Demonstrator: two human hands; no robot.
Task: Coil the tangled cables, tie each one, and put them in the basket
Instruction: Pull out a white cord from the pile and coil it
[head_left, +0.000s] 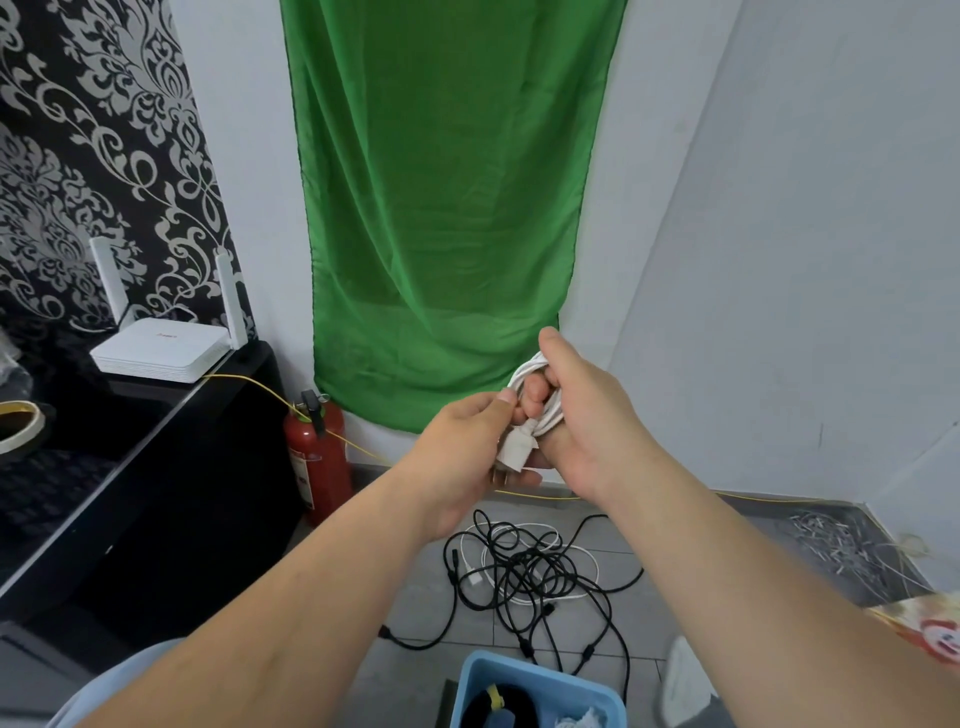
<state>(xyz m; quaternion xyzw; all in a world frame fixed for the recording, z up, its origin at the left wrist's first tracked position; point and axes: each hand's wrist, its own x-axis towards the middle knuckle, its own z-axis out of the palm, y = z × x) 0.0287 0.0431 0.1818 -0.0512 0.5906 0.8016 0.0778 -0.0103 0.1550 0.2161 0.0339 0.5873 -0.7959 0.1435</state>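
**White cable wound on the hand**

The white cable (524, 371) loops round the right hand's (587, 415) curled fingers (535, 395), its plug (511, 449) pointing down-left. The left hand (462, 452) pinches it beside them. Under the fingers: tangled cables (530, 571) on the floor (415, 670), then the blue basket (472, 686). The router's (161, 351) red writing is unreadable.

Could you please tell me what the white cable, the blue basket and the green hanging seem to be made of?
White cable: flexible plastic or rubber sheath, matte; it bends into tight loops. Blue basket: probably rigid moulded plastic, smooth, with an even colour and rounded rim. Green hanging: thin fabric, slightly sheer, falling in soft folds.
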